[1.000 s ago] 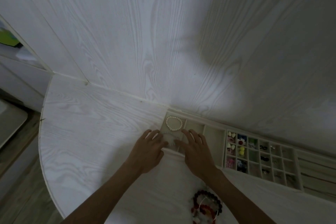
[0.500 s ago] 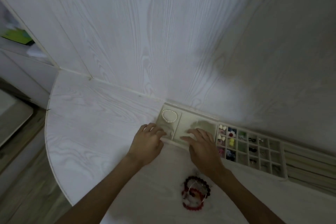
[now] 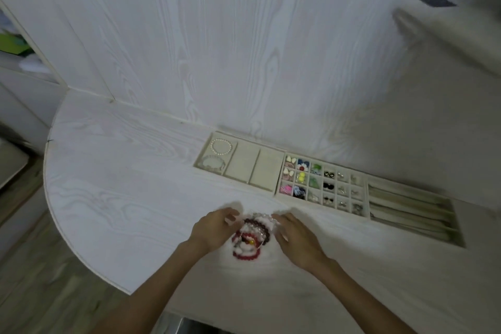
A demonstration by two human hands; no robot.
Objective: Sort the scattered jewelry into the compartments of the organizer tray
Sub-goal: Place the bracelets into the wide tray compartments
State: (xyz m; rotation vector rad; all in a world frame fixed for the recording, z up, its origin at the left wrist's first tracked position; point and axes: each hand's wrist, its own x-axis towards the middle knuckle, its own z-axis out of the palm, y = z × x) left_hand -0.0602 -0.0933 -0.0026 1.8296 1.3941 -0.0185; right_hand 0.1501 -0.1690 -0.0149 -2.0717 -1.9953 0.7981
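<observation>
Against a white wood-grain wall [image 3: 217,35], a rounded white table [image 3: 122,198] carries a long organizer tray [image 3: 276,171], its long axis running left to right along the wall. Nearer the person lies a pile of bracelets [image 3: 250,238]. The left hand [image 3: 214,228] and right hand [image 3: 295,238] flank it, fingers loosely spread, perhaps touching; blur hides any pinch.
</observation>
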